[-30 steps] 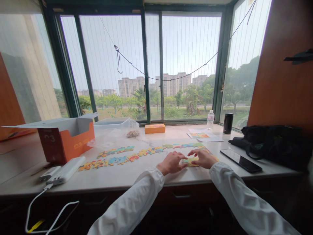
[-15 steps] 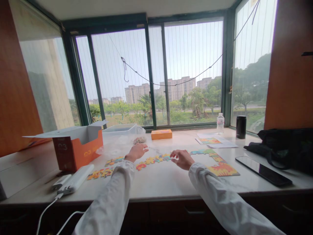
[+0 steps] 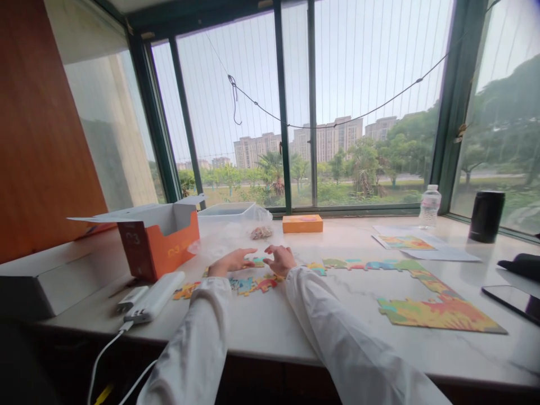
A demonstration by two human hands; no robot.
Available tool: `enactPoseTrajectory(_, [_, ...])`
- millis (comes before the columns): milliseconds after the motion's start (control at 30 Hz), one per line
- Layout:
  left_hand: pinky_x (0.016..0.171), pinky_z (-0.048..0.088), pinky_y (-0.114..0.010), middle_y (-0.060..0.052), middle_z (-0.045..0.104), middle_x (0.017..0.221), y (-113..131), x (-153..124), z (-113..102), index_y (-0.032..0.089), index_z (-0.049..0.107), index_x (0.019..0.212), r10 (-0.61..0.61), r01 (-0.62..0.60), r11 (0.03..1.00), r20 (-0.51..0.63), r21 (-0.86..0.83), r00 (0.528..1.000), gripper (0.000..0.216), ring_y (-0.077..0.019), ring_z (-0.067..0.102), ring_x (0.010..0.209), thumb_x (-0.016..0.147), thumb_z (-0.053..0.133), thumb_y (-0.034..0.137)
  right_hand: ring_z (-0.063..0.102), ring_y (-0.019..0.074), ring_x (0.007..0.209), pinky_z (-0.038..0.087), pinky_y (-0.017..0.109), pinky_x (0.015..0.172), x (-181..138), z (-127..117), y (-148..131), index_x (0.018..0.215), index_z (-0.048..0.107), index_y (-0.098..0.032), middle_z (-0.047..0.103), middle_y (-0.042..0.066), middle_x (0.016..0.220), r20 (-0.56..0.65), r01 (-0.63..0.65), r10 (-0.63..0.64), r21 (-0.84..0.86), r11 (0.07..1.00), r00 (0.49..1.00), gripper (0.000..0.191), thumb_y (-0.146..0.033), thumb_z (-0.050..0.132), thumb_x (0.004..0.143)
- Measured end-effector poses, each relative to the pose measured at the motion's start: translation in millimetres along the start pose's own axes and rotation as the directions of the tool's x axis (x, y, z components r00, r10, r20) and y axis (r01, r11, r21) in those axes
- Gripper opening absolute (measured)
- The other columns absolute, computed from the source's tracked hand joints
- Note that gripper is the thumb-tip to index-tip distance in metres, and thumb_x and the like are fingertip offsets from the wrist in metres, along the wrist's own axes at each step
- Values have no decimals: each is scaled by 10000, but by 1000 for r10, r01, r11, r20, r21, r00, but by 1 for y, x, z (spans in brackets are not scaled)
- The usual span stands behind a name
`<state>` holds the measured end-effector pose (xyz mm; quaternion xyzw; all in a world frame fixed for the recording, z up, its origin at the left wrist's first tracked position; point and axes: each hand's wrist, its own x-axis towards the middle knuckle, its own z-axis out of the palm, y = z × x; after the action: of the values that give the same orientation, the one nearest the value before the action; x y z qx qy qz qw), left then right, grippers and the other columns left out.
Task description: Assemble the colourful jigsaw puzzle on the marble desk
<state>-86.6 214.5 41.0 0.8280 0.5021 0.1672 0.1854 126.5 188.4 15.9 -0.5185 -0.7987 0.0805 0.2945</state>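
Both my hands rest on the white counter (image 3: 295, 315) over strips of colourful jigsaw pieces (image 3: 248, 283). My left hand (image 3: 231, 261) lies flat with fingers stretched out, touching the far strip of pieces. My right hand (image 3: 280, 259) sits just right of it, fingers curled down onto the same strip; what they pinch is hidden. A larger joined section of the puzzle (image 3: 439, 311) lies to the right, with a thin border row (image 3: 367, 264) running back toward my hands. White sleeves cover both arms.
An open orange box (image 3: 158, 242) stands at the left, with a white power bank (image 3: 154, 295) and cable in front. A clear plastic tub and bag (image 3: 236, 222), a small orange box (image 3: 302, 223), a water bottle (image 3: 429, 206), a black cup (image 3: 486, 215), papers (image 3: 405, 242) and a phone (image 3: 512, 301) lie along the counter.
My view turned left. Both hands left the joined section at the right and moved left to the loose strips; the right hand closed in beside the left.
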Motion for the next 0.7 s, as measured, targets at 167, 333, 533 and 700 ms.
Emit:
enactPoseTrajectory(167, [942, 438, -275, -44, 646, 1287, -12, 8, 4, 190, 587, 1281, 38, -38, 999, 16, 33, 999, 539, -208, 588, 1117, 756, 707, 217, 549, 249, 1148, 299, 402, 985, -1, 13, 14, 1232, 568, -252, 689, 61, 1170, 17, 60, -60, -41, 997, 998, 440, -394, 670, 829])
enactPoseTrajectory(333, [917, 440, -268, -52, 681, 1220, -7, 10, 7, 155, 551, 1324, 61, -60, 993, -9, 97, 998, 599, -222, 608, 1079, 763, 723, 276, 541, 252, 1161, 288, 418, 987, -6, 11, 24, 1236, 557, -270, 683, 53, 1186, 6, -1, 1, -5, 1000, 1000, 423, -404, 651, 846])
enactPoseTrajectory(533, [932, 459, -284, -39, 710, 1133, 14, 6, 6, 195, 546, 1345, 146, -117, 977, -166, 176, 975, 726, -235, 641, 1060, 695, 768, 429, 508, 264, 1213, 287, 418, 992, -9, 7, 24, 1305, 516, -287, 644, 46, 1266, -18, 16, -15, 64, 998, 1000, 577, -405, 731, 782])
enactPoseTrajectory(700, [901, 497, -282, -27, 709, 1110, 29, 2, 7, 237, 565, 1332, 217, -173, 967, -247, 188, 944, 717, -213, 659, 1011, 668, 771, 414, 502, 264, 1203, 292, 410, 993, -9, 3, 29, 1361, 476, -284, 630, 55, 1293, -62, 89, -85, 65, 994, 994, 716, -355, 799, 726])
